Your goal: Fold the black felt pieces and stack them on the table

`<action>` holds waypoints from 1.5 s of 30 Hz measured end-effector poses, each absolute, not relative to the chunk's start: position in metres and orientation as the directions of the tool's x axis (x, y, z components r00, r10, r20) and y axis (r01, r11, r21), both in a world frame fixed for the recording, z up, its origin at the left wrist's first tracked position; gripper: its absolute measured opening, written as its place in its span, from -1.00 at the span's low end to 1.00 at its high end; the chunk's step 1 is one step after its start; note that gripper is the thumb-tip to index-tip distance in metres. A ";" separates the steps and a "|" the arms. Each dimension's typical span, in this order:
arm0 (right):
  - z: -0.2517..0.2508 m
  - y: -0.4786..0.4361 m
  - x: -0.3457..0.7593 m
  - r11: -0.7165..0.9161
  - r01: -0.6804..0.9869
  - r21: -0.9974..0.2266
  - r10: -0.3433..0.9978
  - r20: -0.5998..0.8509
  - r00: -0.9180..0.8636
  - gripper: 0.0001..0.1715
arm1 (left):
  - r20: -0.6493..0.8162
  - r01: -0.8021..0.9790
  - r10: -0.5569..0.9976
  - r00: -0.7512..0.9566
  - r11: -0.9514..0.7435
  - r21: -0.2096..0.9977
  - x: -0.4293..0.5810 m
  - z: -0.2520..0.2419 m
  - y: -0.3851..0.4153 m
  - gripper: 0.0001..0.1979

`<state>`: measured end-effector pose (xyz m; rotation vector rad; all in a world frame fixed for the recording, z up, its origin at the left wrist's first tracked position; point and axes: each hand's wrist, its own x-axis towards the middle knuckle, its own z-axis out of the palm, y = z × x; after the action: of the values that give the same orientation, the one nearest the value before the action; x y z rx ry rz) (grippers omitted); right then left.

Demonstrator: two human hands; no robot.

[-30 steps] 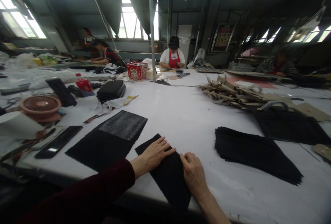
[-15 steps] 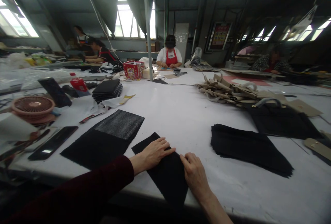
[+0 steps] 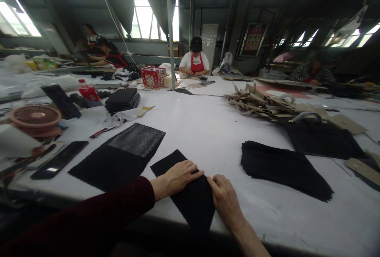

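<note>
At lower centre, the black cloth piece [image 3: 194, 201] slants down to the near edge of the white table [image 3: 192, 118]. The left hand [image 3: 179, 177] rests on it, fingers extended; the right hand [image 3: 225, 199] curls its fingers at the cloth's right edge, though I cannot tell whether they pinch it. Over the last second both have crept slightly nearer along that edge, which suggests it is being worked bit by bit. Beyond, at centre left and centre right, a patched black panel [image 3: 103, 166] and a black cloth stack [image 3: 282, 170] keep their places.
</note>
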<state>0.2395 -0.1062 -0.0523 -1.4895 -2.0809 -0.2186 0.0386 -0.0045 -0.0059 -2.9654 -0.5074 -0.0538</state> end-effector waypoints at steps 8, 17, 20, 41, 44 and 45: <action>-0.053 -0.112 0.246 0.377 0.911 -0.170 0.817 0.524 -0.240 -0.66 | 0.069 0.312 0.306 0.949 -0.946 -0.094 0.044 -0.004 -0.010 -0.56; -0.051 -0.119 0.251 0.387 0.908 -0.158 0.813 0.523 -0.256 -0.68 | 0.063 0.299 0.293 0.954 -0.943 -0.143 0.050 0.000 -0.017 -0.51; -0.048 -0.121 0.251 0.389 0.909 -0.148 0.810 0.526 -0.261 -0.66 | 0.089 0.282 0.272 0.958 -0.950 -0.134 0.051 -0.001 -0.018 -0.54; -0.048 -0.129 0.255 0.372 0.910 -0.183 0.839 0.486 -0.245 -0.66 | 0.105 0.264 0.253 0.962 -0.959 -0.103 0.053 -0.008 -0.023 -0.48; -0.049 -0.129 0.255 0.371 0.915 -0.158 0.831 0.496 -0.251 -0.65 | 0.100 0.262 0.251 0.963 -0.959 -0.112 0.054 -0.007 -0.023 -0.47; -0.049 -0.129 0.255 0.370 0.917 -0.148 0.829 0.498 -0.254 -0.65 | 0.098 0.261 0.250 0.963 -0.959 -0.115 0.054 -0.007 -0.023 -0.47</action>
<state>0.2555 -0.1290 -0.0492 -1.5060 -2.1363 -0.2339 0.0538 -0.0233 -0.0066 -2.9866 -0.3901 -0.1243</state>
